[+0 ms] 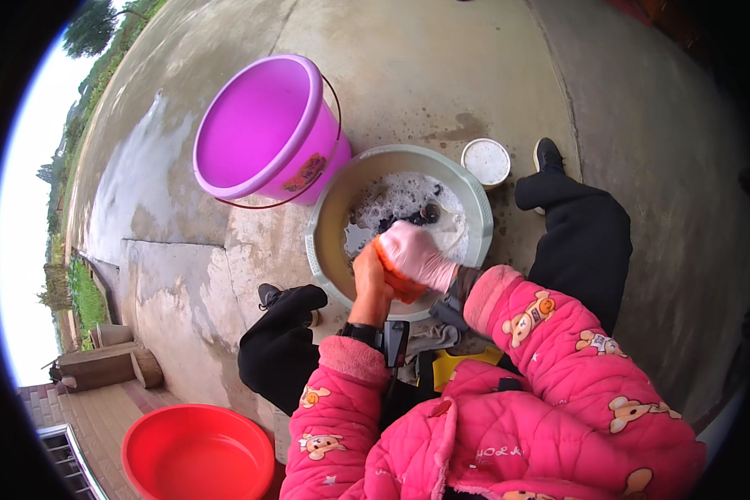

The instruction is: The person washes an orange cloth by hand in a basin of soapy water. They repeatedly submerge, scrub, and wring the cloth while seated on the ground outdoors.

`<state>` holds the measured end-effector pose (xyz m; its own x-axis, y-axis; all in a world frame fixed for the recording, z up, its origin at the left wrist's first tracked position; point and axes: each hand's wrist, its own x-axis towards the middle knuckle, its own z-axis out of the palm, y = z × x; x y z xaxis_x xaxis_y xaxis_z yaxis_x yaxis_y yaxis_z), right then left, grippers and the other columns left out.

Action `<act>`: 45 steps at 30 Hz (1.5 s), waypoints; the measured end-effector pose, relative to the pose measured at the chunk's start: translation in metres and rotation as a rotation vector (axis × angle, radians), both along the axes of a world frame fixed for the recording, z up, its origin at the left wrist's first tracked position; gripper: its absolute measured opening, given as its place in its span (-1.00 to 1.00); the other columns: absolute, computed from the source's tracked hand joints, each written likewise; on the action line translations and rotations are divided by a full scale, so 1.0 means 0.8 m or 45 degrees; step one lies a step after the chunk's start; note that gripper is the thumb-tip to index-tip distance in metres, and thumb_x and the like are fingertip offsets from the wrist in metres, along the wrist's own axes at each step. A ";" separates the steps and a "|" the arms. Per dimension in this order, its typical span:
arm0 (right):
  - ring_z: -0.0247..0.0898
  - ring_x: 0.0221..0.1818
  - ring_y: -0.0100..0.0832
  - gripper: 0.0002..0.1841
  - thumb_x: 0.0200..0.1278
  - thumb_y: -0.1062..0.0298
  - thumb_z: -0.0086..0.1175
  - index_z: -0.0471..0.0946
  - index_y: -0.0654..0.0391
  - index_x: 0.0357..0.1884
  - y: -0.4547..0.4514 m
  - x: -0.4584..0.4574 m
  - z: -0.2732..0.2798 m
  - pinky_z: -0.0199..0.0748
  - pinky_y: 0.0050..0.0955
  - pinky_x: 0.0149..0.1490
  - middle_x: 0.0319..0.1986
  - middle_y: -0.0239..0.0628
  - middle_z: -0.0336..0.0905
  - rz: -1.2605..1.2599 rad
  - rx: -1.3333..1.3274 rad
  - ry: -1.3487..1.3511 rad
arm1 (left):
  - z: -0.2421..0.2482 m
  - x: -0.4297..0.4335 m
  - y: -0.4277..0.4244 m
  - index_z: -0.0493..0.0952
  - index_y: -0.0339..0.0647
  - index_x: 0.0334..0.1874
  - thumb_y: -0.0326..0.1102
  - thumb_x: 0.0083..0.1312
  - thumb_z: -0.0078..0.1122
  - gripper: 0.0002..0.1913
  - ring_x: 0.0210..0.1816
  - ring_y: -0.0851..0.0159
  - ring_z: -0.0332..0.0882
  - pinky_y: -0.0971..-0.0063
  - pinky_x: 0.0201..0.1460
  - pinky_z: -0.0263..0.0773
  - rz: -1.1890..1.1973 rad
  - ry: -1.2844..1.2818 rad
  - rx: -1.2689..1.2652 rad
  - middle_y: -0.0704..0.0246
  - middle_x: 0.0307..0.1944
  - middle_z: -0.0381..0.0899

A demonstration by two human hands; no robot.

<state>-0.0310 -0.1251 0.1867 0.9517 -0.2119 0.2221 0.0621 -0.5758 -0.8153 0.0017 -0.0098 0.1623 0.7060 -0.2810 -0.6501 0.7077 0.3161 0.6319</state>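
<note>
A grey-green plastic basin [480,219] stands on the ground between my knees, holding sudsy water [400,190] and some dark cloth [424,215]. Over its near side my two hands meet around an orange cloth item [406,289]. My left hand [370,275], bare, grips it from the left. On my right hand [415,251] is a pale pink glove, and its fingers are closed against the orange item. The fingertips of both hands are partly hidden. A translucent whitish thing [453,232] lies in the suds by my right hand.
A purple bucket [331,169] with a wire handle stands against the basin's far left. Beyond its right rim sits a small white tub [486,162]. A red basin [256,481] is at the lower left. Grey cloth [434,339] lies near me. Damp concrete [181,281] surrounds everything.
</note>
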 end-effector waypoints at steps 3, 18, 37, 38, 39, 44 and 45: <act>0.52 -0.23 -0.02 -0.74 0.26 0.21 0.02 0.56 0.23 -0.38 -0.055 0.031 0.035 0.47 -0.13 -0.11 -0.28 -0.02 0.56 -0.176 -0.098 0.490 | 0.044 -0.009 -0.011 0.52 -0.44 -0.03 -0.07 0.42 0.00 -0.55 -0.17 0.24 0.62 0.38 -0.08 0.52 -0.278 -0.174 0.009 0.17 -0.10 0.59; 0.55 -0.24 -0.38 -0.65 -0.08 0.40 0.27 0.57 0.26 -0.18 -0.047 -0.019 0.114 0.46 -0.46 -0.04 -0.30 -0.19 0.64 0.457 0.581 0.476 | 0.060 -0.001 0.027 0.49 -0.29 0.02 0.23 0.47 -0.33 -0.36 -0.03 0.40 0.45 0.54 0.09 0.32 -0.568 -0.564 -0.047 0.35 -0.06 0.54; 0.45 0.11 -0.37 -0.57 0.19 0.60 -0.04 0.47 0.26 0.15 -0.094 0.017 0.045 0.34 -0.43 0.26 0.09 -0.19 0.52 0.177 1.017 0.111 | 0.028 0.015 -0.003 0.36 -0.40 0.15 -0.53 0.15 -0.12 -0.55 -0.05 0.20 0.57 0.41 -0.22 0.62 -0.086 -0.215 -0.245 0.18 0.00 0.52; 0.44 0.10 -0.39 -0.60 0.14 0.68 -0.08 0.53 0.26 0.06 -0.074 0.012 0.064 0.33 -0.46 0.25 0.07 -0.21 0.53 0.178 0.842 0.127 | 0.021 0.018 -0.001 0.38 -0.33 -0.01 -0.40 0.21 -0.09 -0.69 -0.15 0.22 0.56 0.41 -0.26 0.59 0.014 -0.155 -0.360 0.22 -0.12 0.53; 0.51 -0.10 -0.36 -0.68 0.13 0.56 0.07 0.58 0.19 -0.03 -0.051 0.007 0.078 0.42 -0.44 0.11 -0.16 -0.22 0.58 0.168 0.545 0.047 | 0.014 0.021 -0.001 0.41 -0.26 -0.16 -0.27 0.28 -0.07 -0.78 -0.25 0.24 0.56 0.40 -0.30 0.56 0.063 -0.055 -0.472 0.26 -0.24 0.54; 0.47 -0.28 -0.04 -0.84 0.09 0.32 0.22 0.52 0.17 -0.40 0.007 0.002 0.062 0.44 -0.24 -0.20 -0.37 -0.08 0.48 0.310 0.016 0.025 | -0.013 0.004 -0.039 0.56 -0.16 -0.36 -0.05 0.40 0.01 -0.67 -0.37 0.35 0.56 0.43 -0.29 0.49 0.421 0.125 -0.203 0.32 -0.37 0.60; 0.47 -0.33 -0.02 -0.85 0.12 0.33 0.18 0.50 0.18 -0.45 -0.002 0.012 0.047 0.43 -0.21 -0.24 -0.38 -0.06 0.49 0.081 0.040 0.056 | -0.017 -0.007 -0.046 0.59 -0.17 -0.33 -0.06 0.39 0.02 -0.67 -0.35 0.37 0.56 0.44 -0.26 0.48 0.507 0.219 -0.027 0.31 -0.34 0.62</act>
<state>-0.0215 -0.1264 0.2242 0.9722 -0.1569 0.1738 0.0612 -0.5460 -0.8355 -0.0037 -0.0467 0.1487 0.6439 -0.0234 -0.7648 0.6222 0.5977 0.5056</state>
